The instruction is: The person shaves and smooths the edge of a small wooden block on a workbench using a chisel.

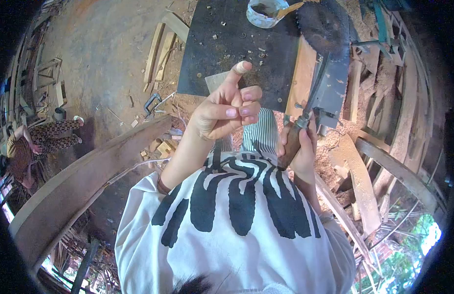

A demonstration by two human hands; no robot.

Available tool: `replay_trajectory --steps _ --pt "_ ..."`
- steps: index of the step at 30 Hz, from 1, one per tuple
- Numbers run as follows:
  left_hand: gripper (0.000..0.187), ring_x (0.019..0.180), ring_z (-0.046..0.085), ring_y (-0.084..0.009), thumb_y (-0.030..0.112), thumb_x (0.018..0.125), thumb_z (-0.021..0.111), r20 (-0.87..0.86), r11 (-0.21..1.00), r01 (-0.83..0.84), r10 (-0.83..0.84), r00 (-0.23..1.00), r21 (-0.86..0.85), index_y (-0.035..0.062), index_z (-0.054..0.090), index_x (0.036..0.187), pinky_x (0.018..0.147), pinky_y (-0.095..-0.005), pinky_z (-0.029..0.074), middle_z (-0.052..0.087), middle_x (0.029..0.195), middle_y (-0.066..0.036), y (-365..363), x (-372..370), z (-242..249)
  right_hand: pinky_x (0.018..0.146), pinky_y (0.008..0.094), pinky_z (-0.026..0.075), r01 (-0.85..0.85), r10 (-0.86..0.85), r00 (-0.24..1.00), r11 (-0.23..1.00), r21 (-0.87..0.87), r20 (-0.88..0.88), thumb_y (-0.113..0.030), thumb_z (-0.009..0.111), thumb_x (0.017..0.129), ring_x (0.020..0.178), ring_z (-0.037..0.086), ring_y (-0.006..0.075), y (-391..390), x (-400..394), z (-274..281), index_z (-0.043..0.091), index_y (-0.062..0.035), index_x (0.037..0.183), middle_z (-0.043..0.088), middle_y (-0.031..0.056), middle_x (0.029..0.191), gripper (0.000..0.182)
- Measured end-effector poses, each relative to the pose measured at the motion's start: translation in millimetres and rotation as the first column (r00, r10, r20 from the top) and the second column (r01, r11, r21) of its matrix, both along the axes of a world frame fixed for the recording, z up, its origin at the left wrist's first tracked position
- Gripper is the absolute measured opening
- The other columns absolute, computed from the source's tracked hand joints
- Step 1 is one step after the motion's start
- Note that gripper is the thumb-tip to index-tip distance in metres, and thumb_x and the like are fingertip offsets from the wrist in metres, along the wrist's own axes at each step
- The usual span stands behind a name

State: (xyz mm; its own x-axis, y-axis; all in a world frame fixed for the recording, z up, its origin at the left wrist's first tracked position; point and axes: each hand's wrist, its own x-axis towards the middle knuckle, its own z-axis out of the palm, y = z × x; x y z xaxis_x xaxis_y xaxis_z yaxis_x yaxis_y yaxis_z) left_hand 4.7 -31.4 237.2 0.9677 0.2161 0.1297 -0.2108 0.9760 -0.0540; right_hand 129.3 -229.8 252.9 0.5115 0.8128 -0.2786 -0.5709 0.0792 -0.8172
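My left hand (229,105) is raised in front of my chest, its index finger stretched out with a pale wrap near the tip. The thumb and other fingers curl together, and whether something small is between them I cannot make out. My right hand (303,147) is wrapped round the wooden handle (290,147) of a long, narrow dark metal tool (317,85), which points up and away. Beneath that tool lie a wooden board (303,73) and a grey metal part (332,93). A pale flat piece (215,82) shows behind my left hand.
A dark table top (217,49) holds a white tub (260,18) and scattered chips. At its right is a round toothed blade (322,27). Wood offcuts (156,54) and a clamp (151,104) lie on the floor. Another person (21,147) is at the far left.
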Motion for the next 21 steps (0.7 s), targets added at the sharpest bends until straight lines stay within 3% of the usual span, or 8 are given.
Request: replay_trajectory --steps 1,4,7,10,21 --pt "0.093 0.081 0.051 -0.0087 -0.007 0.078 0.067 -0.018 1.0 -0.015 0.016 1.0 0.019 0.0272 0.029 0.155 0.083 -0.0311 0.05 0.041 0.106 -0.004 -0.5 0.0 0.9 0.052 0.0293 0.048 0.003 -0.003 1.0 1.0 -0.008 -0.011 -0.03 0.047 0.107 0.054 0.057 0.0179 0.0 0.6 -0.6 0.019 -0.0127 0.161 0.057 0.0123 0.077 0.063" --pt "0.093 0.078 0.052 -0.0084 -0.006 0.077 0.068 -0.061 0.997 -0.032 0.036 0.997 0.065 0.0281 0.03 0.155 0.081 -0.0306 0.05 0.041 0.104 -0.004 1.8 -0.9 1.6 0.052 0.029 0.048 -0.008 0.009 1.0 1.0 -0.016 0.012 -0.031 0.048 0.107 0.054 0.057 0.0178 -0.1 3.5 -4.8 0.02 -0.0114 0.161 0.058 0.0124 0.076 0.064" --pt "0.089 0.084 0.051 -0.0135 -0.01 0.082 0.067 0.005 0.995 -0.052 0.052 0.999 0.089 0.0295 0.032 0.153 0.081 -0.0327 0.046 0.043 0.106 -0.004 5.0 -0.7 -5.2 0.052 0.0283 0.048 -0.016 0.017 1.0 1.0 -0.02 0.024 -0.033 0.048 0.107 0.054 0.057 0.0174 5.2 4.3 -0.9 0.02 -0.0111 0.16 0.058 0.012 0.075 0.065" --pt "0.089 0.083 0.05 -0.0124 -0.01 0.081 0.066 -0.022 0.989 -0.082 0.085 0.996 0.124 0.0311 0.033 0.153 0.078 -0.0303 0.044 0.042 0.105 -0.002 7.6 -2.5 -4.8 0.052 0.0276 0.047 0.007 -0.006 1.0 0.999 -0.04 0.015 -0.035 0.05 0.106 0.054 0.057 0.0167 10.4 2.1 1.3 0.021 -0.0104 0.16 0.058 0.0114 0.074 0.066" --pt "0.092 0.082 0.05 -0.012 -0.013 0.081 0.067 -0.024 0.995 -0.089 0.091 0.996 0.048 0.0357 0.032 0.151 0.071 -0.0252 0.042 0.043 0.1 -0.001 15.2 -7.1 -12.1 0.051 0.0266 0.046 -0.023 0.026 0.998 0.998 -0.051 0.051 -0.033 0.049 0.106 0.053 0.056 0.0164 23.1 -1.4 -2.1 0.021 -0.007 0.159 0.058 0.0107 0.073 0.066"
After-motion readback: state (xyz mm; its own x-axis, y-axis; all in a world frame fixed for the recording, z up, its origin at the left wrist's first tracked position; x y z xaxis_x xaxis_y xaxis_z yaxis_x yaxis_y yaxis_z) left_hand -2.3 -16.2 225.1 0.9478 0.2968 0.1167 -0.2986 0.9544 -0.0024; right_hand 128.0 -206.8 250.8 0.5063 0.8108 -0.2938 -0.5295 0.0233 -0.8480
